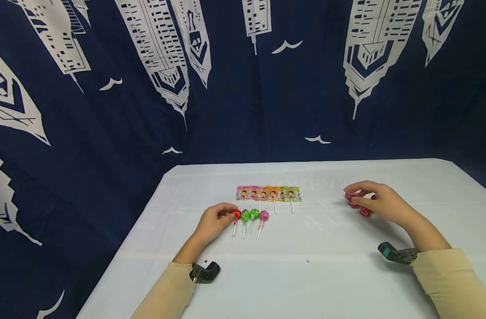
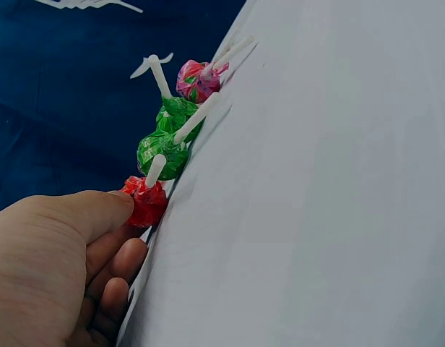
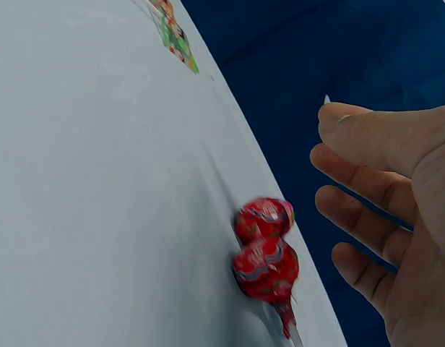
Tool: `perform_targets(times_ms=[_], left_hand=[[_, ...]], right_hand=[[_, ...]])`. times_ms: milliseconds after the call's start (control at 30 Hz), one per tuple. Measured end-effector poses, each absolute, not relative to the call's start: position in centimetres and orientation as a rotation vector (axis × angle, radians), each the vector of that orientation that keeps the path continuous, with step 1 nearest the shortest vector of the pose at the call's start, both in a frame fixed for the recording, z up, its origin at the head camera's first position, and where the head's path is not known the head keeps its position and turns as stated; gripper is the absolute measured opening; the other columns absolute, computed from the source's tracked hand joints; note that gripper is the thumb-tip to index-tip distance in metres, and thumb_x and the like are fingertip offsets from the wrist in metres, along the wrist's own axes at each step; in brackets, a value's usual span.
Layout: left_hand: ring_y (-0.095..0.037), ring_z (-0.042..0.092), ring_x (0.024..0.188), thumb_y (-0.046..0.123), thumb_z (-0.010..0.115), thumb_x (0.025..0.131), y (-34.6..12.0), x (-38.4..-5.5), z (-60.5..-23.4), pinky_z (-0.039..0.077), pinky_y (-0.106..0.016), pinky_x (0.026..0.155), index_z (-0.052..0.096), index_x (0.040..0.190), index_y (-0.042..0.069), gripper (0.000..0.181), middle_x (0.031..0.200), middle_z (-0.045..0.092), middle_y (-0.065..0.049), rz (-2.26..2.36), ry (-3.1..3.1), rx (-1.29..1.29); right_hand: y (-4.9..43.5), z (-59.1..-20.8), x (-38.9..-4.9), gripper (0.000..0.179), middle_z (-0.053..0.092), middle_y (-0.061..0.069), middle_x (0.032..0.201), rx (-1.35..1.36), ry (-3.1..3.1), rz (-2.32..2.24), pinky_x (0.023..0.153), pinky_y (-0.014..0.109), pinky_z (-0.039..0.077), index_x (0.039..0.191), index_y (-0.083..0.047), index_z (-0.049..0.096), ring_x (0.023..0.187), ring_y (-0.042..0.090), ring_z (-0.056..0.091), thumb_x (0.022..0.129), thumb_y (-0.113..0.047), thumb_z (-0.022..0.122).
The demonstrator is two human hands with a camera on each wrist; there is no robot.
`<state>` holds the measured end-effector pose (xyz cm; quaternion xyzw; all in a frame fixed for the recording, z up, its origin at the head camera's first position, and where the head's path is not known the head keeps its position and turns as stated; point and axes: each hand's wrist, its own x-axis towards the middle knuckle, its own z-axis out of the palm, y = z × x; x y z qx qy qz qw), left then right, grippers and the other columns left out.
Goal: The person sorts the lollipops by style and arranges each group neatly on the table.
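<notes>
While the left hand (image 1: 212, 223) pinches a red lollipop (image 1: 237, 214) between thumb and fingers, its white stick points back toward the wearer. Just right of that hand, next to the red one, stand in line a first green lollipop (image 1: 246, 216), a second green lollipop (image 1: 254, 214) and a pink lollipop (image 1: 264, 215), the pink one farthest from the fingertips. Beyond the left hand and to its right lies a row of flat lollipop packets (image 1: 272, 193) printed with cartoon figures, running from pink through orange to green, several white sticks jutting toward the person.

Well apart, on the other side of the packets, the right hand (image 1: 386, 206) holds nothing; its fingers are loosely bent, thumb and fingertips separated. Under and beside it, two red-wrapped lollipops (image 3: 267, 269) touch each other on the white tabletop (image 1: 306, 283). Black wrist devices (image 1: 205, 272) sit just behind both hands, at the cuffs of beige sleeves (image 1: 446, 274). Past both hands hangs a navy cloth (image 1: 246, 115) with white building and bird prints
</notes>
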<state>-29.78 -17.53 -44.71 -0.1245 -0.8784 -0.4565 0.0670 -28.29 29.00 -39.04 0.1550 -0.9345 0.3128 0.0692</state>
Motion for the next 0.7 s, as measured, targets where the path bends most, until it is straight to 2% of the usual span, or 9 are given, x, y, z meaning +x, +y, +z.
perform_targets(times_ms=[333, 700], left_hand=[[-0.010, 0.055, 0.075, 0.012, 0.072, 0.090, -17.6, -29.8, -44.9, 0.044, -0.021, 0.067, 0.076, 0.109, 0.016, 0.019, 0.092, 0.072, -0.003, -1.360, -2.645, -0.386], [-0.010, 0.054, 0.075, 0.011, 0.071, 0.090, -17.6, -29.8, -44.7, 0.043, -0.021, 0.066, 0.076, 0.109, 0.015, 0.020, 0.092, 0.072, -0.003, -1.381, -2.638, -0.393]], right_hand=[[31.1, -39.5, -28.4, 0.029, 0.070, 0.012, 0.113, 0.398, -2.914, 0.967, 0.070, 0.023, 0.050, 0.121, -0.013, 0.070, 0.090, 0.006, 0.056, 0.094, -0.024, 0.070], [32.6, -40.1, -28.4, 0.030, 0.069, 0.016, 0.120, 0.415, -2.950, 0.978, 0.073, 0.020, 0.050, 0.119, -0.013, 0.071, 0.090, -0.006, 0.055, 0.093, -0.028, 0.071]])
